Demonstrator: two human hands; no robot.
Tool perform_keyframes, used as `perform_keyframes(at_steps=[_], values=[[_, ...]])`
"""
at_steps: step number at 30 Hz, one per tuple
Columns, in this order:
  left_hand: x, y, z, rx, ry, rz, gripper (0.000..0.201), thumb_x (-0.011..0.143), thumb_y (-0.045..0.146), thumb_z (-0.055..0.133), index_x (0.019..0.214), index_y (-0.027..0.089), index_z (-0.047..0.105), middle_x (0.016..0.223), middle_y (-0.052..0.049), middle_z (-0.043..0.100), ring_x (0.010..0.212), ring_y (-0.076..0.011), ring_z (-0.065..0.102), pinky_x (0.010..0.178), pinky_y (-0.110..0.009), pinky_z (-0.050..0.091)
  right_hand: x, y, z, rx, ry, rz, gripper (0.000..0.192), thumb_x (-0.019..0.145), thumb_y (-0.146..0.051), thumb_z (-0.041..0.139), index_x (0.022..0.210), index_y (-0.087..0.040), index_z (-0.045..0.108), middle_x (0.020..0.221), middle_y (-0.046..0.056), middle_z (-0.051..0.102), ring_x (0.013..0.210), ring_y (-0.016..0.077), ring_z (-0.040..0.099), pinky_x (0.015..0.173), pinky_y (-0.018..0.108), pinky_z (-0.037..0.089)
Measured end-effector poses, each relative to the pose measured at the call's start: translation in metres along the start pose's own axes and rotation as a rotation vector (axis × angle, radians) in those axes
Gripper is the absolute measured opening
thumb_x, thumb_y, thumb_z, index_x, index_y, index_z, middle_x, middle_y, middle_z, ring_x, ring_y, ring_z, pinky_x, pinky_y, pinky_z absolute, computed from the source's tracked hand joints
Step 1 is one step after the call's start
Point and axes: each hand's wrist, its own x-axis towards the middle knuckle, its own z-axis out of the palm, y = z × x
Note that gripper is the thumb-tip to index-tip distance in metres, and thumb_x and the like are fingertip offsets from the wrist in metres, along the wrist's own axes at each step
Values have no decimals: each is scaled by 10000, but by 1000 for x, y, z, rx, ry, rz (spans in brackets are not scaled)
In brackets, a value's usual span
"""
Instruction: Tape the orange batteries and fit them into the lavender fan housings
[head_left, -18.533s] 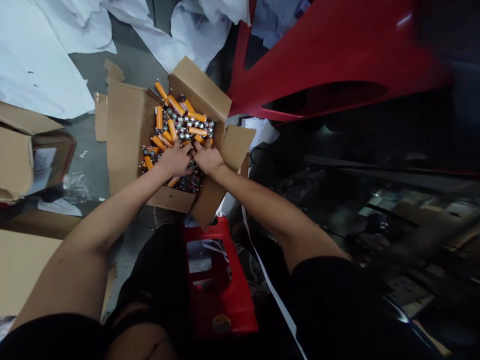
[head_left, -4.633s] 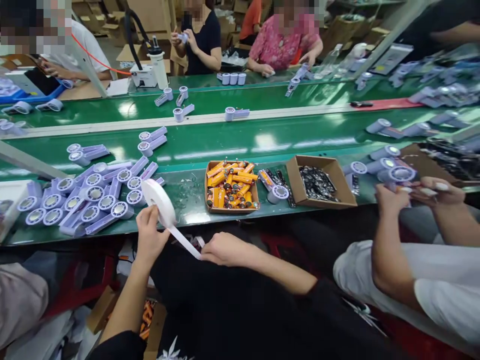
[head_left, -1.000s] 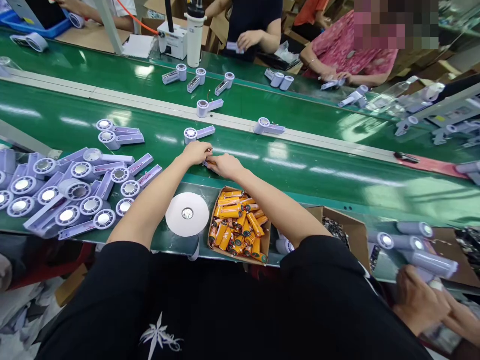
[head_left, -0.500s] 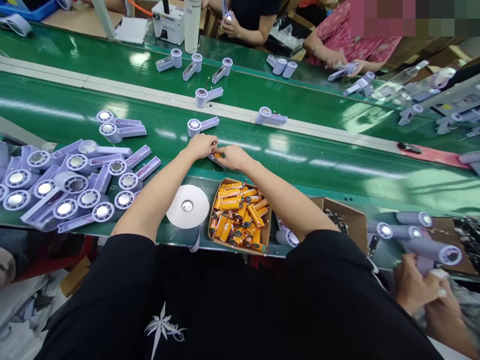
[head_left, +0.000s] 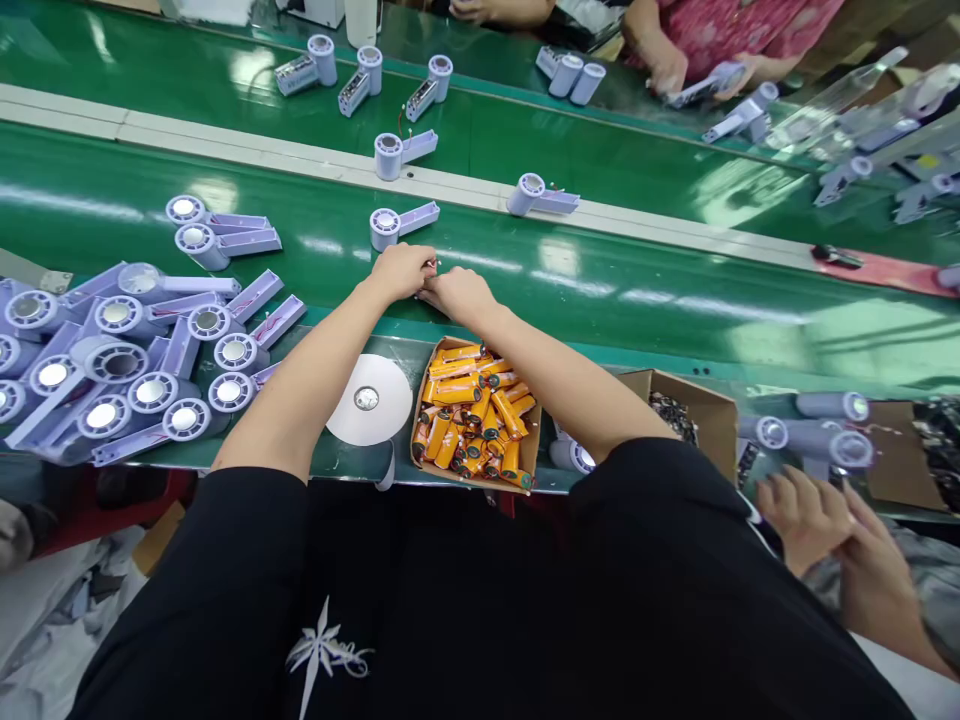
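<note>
My left hand (head_left: 403, 270) is closed, its fingertips pinched on something small by my right hand. My right hand (head_left: 462, 298) is bent over a lilac fan housing (head_left: 430, 297), of which only a pale edge shows beneath the fingers. Both hands meet over the near side of the green belt, and most of what they work on is hidden. Just beyond them another fan housing (head_left: 385, 229) with a round head and open handle lies on the belt. Closer to my body, a cardboard box (head_left: 415, 440) holds many orange wrapped batteries (head_left: 480, 405).
A white tape roll (head_left: 352, 400) lies left of the box. Fan housings (head_left: 120, 365) are heaped at the left. A box of small dark parts (head_left: 701, 420) stands right. A co-worker's hands (head_left: 817, 530) are at the lower right; others sit across the green belt (head_left: 637, 270).
The orange battery seen under my right fingers is now hidden. My hands stay together, fingers shifted slightly. The camera view has tilted down a little. The co-worker at right no longer holds up a fan.
</note>
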Motion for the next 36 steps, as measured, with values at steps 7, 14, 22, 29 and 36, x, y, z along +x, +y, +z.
perform_keyframes(at_steps=[7, 14, 22, 29, 36], values=[[7, 4, 3, -44, 12, -16, 311, 1012, 352, 634, 1230, 249, 831, 1270, -110, 828, 1230, -324, 700, 1059, -415, 494, 12, 29, -4, 203, -120, -182, 426, 1114, -327, 595, 1479, -193, 769, 1358, 124, 834, 1186, 296, 766, 1046, 367, 514], [3, 15, -2, -64, 5, -17, 261, 1018, 339, 653, 1192, 244, 823, 1269, -113, 822, 1231, -320, 694, 1056, -407, 496, 3, 48, 3, 377, -119, 85, 359, 1058, -281, 668, 1341, -108, 805, 1177, 105, 874, 944, 183, 738, 868, 261, 506], [-43, 42, -21, -35, 59, 104, 527, 1075, 264, 545, 1560, 63, 597, 1625, -228, 612, 1569, -315, 469, 1335, -473, 307, -15, 45, -21, 328, -25, 193, 284, 998, -331, 783, 1183, -124, 841, 1228, 165, 847, 1085, 273, 738, 995, 364, 528], [-268, -23, -19, 299, -228, 475, 701, 915, 516, 841, 1504, 176, 674, 1548, -200, 694, 1514, -431, 564, 1283, -555, 418, -226, 9, -34, 714, 495, 103, 349, 1074, -481, 640, 990, -204, 834, 936, 80, 856, 805, 214, 719, 791, 350, 547], [-337, -14, -14, 255, 298, 402, 636, 985, 286, 738, 1573, 157, 532, 1381, -232, 727, 1363, -428, 626, 1227, -668, 450, -310, -88, 29, 1277, 146, 95, 472, 965, -555, 801, 1280, -204, 822, 898, 44, 856, 637, 167, 727, 623, 281, 567]])
